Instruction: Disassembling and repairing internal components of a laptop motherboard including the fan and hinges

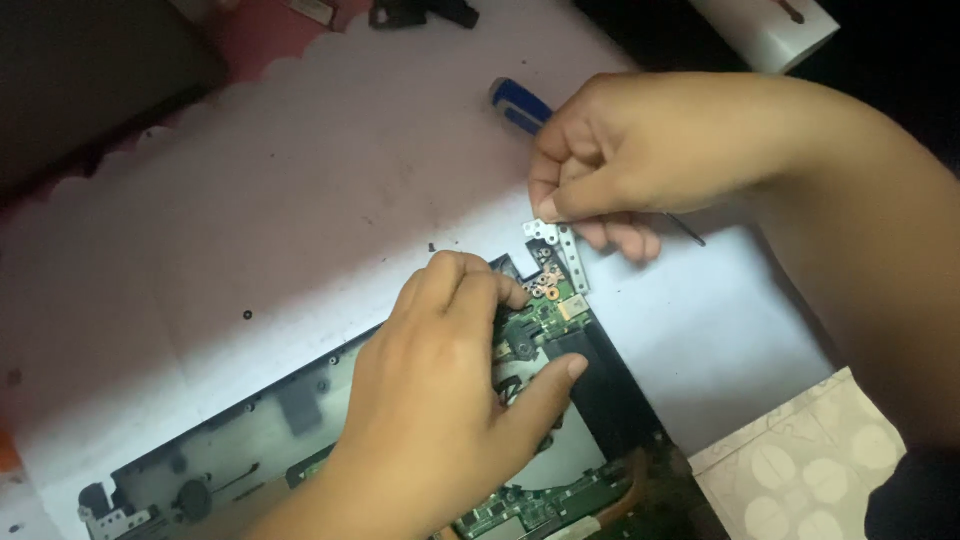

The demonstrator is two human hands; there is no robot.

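Note:
An opened laptop chassis (250, 440) with a green circuit board (545, 310) lies on a white sheet. My left hand (450, 380) rests on the board, fingers curled on the board near its top corner, thumb spread on the dark panel. My right hand (620, 155) pinches a small silver metal bracket (565, 245) with holes, held just above the chassis corner. A screwdriver with a blue handle (520, 105) runs under that hand, its dark shaft tip (690, 233) showing on the other side.
Small black screws (247, 315) lie loose on the white sheet (300, 200). A white box (770, 30) sits at the top right, a black part (420, 12) at the top edge. A patterned beige cloth (810, 460) lies at the lower right.

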